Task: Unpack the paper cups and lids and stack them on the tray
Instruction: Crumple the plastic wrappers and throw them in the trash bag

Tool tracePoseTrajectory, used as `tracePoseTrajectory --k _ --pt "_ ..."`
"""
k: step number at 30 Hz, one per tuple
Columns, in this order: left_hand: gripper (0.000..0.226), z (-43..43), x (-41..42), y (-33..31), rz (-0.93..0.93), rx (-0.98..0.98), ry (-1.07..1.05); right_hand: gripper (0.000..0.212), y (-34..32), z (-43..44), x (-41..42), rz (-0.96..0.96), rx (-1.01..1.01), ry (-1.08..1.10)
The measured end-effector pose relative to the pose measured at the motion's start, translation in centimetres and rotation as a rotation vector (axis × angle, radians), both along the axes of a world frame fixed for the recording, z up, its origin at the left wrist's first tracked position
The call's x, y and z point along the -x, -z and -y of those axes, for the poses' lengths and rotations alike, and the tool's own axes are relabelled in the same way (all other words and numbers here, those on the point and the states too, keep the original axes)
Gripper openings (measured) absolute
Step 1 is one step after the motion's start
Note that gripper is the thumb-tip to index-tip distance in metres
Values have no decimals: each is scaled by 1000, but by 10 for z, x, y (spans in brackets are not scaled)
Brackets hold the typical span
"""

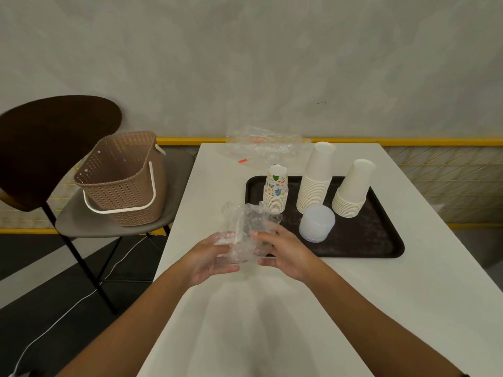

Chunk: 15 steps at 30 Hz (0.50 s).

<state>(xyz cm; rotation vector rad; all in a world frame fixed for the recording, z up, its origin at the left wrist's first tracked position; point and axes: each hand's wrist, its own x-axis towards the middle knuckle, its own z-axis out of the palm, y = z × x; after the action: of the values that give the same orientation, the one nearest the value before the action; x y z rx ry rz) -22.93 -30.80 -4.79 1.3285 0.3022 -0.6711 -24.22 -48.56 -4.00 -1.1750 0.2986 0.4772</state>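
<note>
Clutched a crumpled clear wrapper (246, 227) between left hand (208, 258) and right hand (284, 254), both curled round it, with cups (315, 183) and lids (317, 223) stacked on the tray (359, 240) just beyond the grip; seemingly finished unpacking, needed next only to set it aside.

The desk (272, 308) is plain off-white, and the tray (353, 240) is matt black with a faint pale dusting. The middle cup stack (315, 180) and the right cup stack (352, 189) are plain white, the printed cup stack (275, 190) is white with small green, blue, orange and yellow figures, and the lids (317, 224) are frosted, faintly bluish and translucent. The near wrapper (245, 235) is colourless and clear, the far wrapper (272, 148) likewise but with small orange-red marks, the basket (122, 186) is dusty pinkish brown with a woven, perforated pattern and a white handle, and the chair (54, 142) has a dark brown back, taupe seat and black legs.
</note>
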Motion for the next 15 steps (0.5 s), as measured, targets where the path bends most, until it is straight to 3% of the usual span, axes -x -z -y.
tracePoseTrajectory --k 5,8,12,15 --pt "37 -2 -4 -5 -156 101 -40 37 1 5 3 255 226 37" --pt "33 -6 -3 -7 -251 184 -60 26 4 8 6 527 576 -69" --pt "57 -17 0 -1 -338 248 -62 30 13 13 2 992 1202 -377" --pt "68 -20 7 2 -318 133 18 40 14 4 5 1128 1393 -678"
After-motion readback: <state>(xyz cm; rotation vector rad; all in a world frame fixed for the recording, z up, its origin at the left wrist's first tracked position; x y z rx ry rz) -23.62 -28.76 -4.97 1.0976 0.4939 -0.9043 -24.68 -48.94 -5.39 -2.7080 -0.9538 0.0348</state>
